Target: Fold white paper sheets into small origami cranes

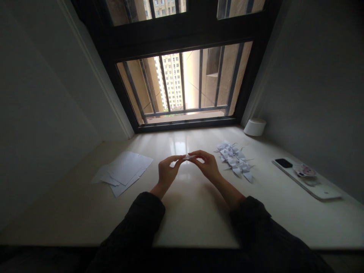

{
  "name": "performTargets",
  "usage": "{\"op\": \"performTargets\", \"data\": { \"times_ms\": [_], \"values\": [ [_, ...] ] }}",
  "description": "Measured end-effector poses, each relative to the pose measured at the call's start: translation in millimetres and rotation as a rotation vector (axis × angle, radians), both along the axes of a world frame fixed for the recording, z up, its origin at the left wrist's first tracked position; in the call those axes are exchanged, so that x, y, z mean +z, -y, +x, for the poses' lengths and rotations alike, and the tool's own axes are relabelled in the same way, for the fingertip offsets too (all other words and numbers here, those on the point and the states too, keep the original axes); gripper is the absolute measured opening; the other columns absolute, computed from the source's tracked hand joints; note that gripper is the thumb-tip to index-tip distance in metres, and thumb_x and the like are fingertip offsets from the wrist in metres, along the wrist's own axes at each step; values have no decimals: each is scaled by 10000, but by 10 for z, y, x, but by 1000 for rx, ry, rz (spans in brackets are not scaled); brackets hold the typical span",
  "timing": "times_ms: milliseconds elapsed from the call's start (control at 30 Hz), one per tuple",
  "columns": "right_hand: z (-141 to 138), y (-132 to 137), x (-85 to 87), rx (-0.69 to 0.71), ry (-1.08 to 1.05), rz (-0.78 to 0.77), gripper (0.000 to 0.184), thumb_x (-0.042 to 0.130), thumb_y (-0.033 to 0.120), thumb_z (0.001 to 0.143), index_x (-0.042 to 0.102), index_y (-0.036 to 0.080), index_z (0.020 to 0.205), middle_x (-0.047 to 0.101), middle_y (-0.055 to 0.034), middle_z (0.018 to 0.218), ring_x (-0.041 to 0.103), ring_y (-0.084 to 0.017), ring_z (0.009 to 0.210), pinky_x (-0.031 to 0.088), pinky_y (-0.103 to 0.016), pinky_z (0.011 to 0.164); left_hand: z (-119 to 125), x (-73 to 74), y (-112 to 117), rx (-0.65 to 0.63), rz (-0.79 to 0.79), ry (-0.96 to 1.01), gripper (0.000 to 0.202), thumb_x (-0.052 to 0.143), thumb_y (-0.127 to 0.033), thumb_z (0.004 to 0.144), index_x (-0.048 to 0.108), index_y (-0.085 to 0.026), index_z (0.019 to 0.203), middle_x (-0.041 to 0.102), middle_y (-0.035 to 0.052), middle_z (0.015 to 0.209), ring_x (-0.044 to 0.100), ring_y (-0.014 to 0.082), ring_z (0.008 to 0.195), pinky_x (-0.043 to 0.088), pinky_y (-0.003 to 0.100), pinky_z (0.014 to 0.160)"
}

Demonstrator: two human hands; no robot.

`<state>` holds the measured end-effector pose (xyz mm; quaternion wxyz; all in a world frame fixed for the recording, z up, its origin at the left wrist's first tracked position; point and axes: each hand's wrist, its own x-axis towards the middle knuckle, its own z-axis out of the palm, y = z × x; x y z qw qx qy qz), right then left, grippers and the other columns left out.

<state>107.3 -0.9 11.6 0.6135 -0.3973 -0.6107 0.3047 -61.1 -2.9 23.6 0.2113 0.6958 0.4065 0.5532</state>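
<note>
Polished stone ledge (193,223) beneath a barred window (184,85): I am pinching a small folded paper piece (189,157) above the middle of the ledge, holding it between the fingertips of my left hand (168,173) and my right hand (206,165), both partly closed. Loose white paper sheets (123,173) are lying left of my left hand; a heap of folded paper cranes (234,161) is lying near my right hand. A white cylindrical container (254,127) is standing in the far right corner, and a flat white device (321,192) is lying along the right wall.
</note>
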Motion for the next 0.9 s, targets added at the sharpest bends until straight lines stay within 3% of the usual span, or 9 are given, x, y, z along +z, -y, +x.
{"op": "performTargets", "data": {
  "times_ms": [300,900],
  "values": [
    [23,-4,-27,-18,31,-4,184,730,389,696,737,240,804,731,-34,801,666,-212,770,515,-354,773,3,27,12,-61,-18,12,176,700,-330,738,737,-258,895,737,33,908,687,216,854,541,343,779],
    [-31,83,27,-81,69,21,127,733,360,701,744,246,758,736,-17,749,685,-200,723,528,-320,735,32,-38,28,-45,-61,130,148,723,-310,718,744,-237,844,741,17,866,697,203,828,550,338,818]
  ]
}}
